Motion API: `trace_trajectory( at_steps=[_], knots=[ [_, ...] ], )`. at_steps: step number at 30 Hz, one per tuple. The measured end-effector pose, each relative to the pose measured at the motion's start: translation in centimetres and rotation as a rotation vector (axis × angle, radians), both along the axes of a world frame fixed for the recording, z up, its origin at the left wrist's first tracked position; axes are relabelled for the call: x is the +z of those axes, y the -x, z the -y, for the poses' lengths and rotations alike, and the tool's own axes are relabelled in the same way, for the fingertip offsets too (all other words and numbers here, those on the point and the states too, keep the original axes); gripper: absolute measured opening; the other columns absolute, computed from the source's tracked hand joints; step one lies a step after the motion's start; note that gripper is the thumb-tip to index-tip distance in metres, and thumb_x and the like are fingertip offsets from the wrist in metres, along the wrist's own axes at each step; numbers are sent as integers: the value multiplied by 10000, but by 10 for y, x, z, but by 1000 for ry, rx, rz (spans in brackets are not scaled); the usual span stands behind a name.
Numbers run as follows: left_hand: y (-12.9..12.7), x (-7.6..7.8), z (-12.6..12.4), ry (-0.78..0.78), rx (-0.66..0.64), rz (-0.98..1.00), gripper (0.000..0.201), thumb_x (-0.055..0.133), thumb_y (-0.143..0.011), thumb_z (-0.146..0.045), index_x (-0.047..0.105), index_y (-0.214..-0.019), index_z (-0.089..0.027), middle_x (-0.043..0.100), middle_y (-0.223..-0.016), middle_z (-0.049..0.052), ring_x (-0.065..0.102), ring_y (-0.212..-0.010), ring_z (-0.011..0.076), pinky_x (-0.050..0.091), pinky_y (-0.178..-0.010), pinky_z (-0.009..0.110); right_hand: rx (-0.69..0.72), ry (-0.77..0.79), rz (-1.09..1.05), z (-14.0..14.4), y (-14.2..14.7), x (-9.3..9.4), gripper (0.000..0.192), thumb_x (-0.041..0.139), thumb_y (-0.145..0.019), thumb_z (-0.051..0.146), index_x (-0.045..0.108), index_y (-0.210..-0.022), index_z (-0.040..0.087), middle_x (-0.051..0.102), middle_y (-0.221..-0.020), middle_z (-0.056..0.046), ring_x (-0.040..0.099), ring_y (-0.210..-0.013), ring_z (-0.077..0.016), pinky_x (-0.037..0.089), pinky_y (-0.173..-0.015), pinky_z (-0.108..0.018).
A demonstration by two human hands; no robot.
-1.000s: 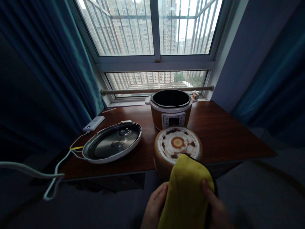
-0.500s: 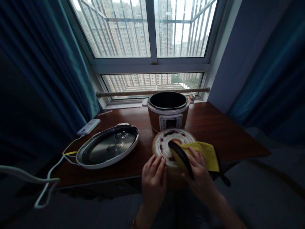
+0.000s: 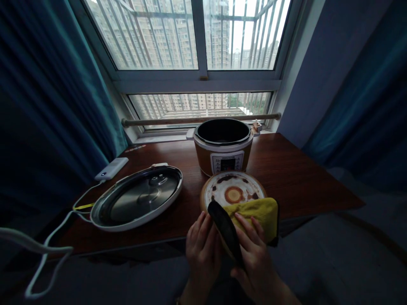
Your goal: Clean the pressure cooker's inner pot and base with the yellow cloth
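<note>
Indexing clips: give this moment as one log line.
left hand: at stained round object | right hand: holding yellow cloth | cooker: uncovered

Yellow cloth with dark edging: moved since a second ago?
Yes: the yellow cloth has moved up in view, relative to the near edge of the reddish-brown wooden table.

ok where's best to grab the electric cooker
The electric cooker is probably best held by both side handles, coming from left and right together: they jut out on opposite sides. The round brown object stands close in front, likely hampering a frontal grip.
</note>
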State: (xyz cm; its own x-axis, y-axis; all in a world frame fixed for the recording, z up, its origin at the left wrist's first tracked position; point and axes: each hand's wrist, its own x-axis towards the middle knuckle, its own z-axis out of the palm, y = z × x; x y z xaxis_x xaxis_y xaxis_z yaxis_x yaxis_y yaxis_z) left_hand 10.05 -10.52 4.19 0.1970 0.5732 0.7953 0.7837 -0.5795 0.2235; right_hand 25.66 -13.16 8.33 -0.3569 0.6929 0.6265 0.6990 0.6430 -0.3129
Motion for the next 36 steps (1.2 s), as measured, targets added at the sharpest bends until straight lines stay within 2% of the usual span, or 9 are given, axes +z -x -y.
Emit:
trace_trajectory(
  at_steps=[4,9,12,15,18,22,26,32,36],
  knots=[
    [0,-2,0,-10,22,-22,378,481,-803,-88,550,-1167,-158,551,-1228,147,438,-1214,294,390,-920,453,20,11,-57,-3,-10,-3,581,179,-915,529,422,-1334,209,512,-1300,-34,358,-1270,-248,221,-1037,-394],
    [-1,0,-1,-5,47,-52,407,480,-799,-73,538,-1194,-153,582,-1198,137,450,-1205,278,376,-926,434,-47,94,-61,-19,-42,-10,439,298,-935,379,416,-1330,227,499,-1309,-25,337,-1275,-230,183,-1059,-429],
    [-2,1,-1,8,41,-44,412,481,-804,-83,534,-1203,-167,584,-1204,124,448,-1208,275,375,-921,432,-83,210,-156,-42,-68,-11,414,313,-935,349,449,-1308,231,493,-1313,-36,326,-1280,-218,207,-1064,-443],
    [-2,2,-1,10,29,-32,421,477,-806,-85,525,-1215,-172,583,-1207,117,441,-1214,272,377,-920,428,-19,361,-297,-72,-89,-4,435,288,-936,399,525,-1246,207,498,-1306,-55,315,-1291,-212,260,-1064,-415],
    [-2,2,0,14,28,-27,421,476,-808,-87,524,-1217,-176,584,-1209,109,438,-1219,264,376,-924,418,26,528,-474,-103,-101,7,474,297,-925,453,554,-1212,177,541,-1257,-74,411,-1228,-221,329,-1027,-382],
    [-2,1,2,41,46,-37,415,469,-819,-94,522,-1221,-183,576,-1224,98,423,-1233,256,356,-945,419,87,824,-612,-141,-105,15,531,348,-888,526,607,-1126,128,664,-1032,-80,604,-951,-230,458,-860,-360],
    [-2,-1,3,49,54,-42,415,466,-824,-96,516,-1227,-182,564,-1239,97,415,-1241,250,343,-960,422,136,1022,-640,-168,-98,20,556,382,-856,569,649,-1039,117,698,-887,-72,642,-807,-219,489,-774,-346],
    [-4,1,4,55,68,-34,417,464,-826,-94,517,-1227,-194,560,-1247,92,407,-1251,245,341,-969,420,153,1105,-602,-194,-86,26,518,430,-836,572,668,-970,133,702,-877,-67,641,-763,-199,502,-716,-304],
    [-7,2,5,49,93,-43,416,460,-826,-94,518,-1226,-194,562,-1246,95,411,-1250,240,335,-976,416,164,1113,-562,-198,-84,32,539,426,-831,585,680,-901,115,702,-820,-65,630,-687,-176,496,-640,-269]
  ],
)
